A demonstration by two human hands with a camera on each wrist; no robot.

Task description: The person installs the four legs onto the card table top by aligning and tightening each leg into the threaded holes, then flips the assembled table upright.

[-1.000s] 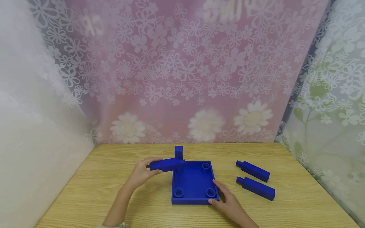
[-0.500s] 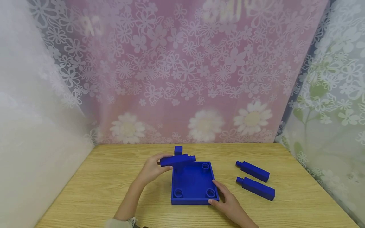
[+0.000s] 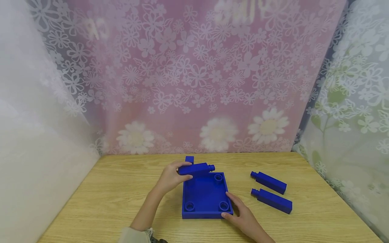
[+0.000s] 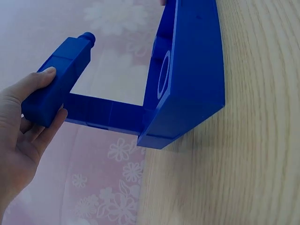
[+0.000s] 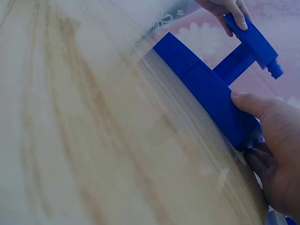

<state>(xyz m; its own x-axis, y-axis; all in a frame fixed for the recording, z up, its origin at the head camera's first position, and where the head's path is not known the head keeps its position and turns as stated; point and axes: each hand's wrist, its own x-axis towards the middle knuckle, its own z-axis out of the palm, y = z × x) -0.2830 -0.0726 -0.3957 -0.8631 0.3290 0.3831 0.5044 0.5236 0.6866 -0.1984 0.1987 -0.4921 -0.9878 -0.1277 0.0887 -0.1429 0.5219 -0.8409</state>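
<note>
Post (image 3: 196, 169), blue and square in section, is located at the lower centre of the head view, pinched at its left end between the thumb and fingers of the left hand (image 3: 169, 176). Its long axis runs nearly level across the frame, with the peg (image 3: 211, 167) pointing right. Further movement appears to turn on one relation: the peg appears above and slightly left of the upper right socket (image 3: 218, 178), its axis crosswise to the socket opening. The post extends rightward from the left hand, which is the nearer hand. The right hand (image 3: 241, 214) grips the lower right corner of the tray (image 3: 202, 215) on the counter (image 3: 97, 202). An upper loose post (image 3: 268, 183) and a lower loose post (image 3: 271, 201) lie at the right. In the left wrist view, the held post slants toward the upper left, clear of the tray, and overlaps the free end of the standing post (image 4: 105, 112); contact between the two cannot be determined. In the right wrist view, the held post is at upper right, roughly parallel to the tray, beyond the right thumb.
</note>
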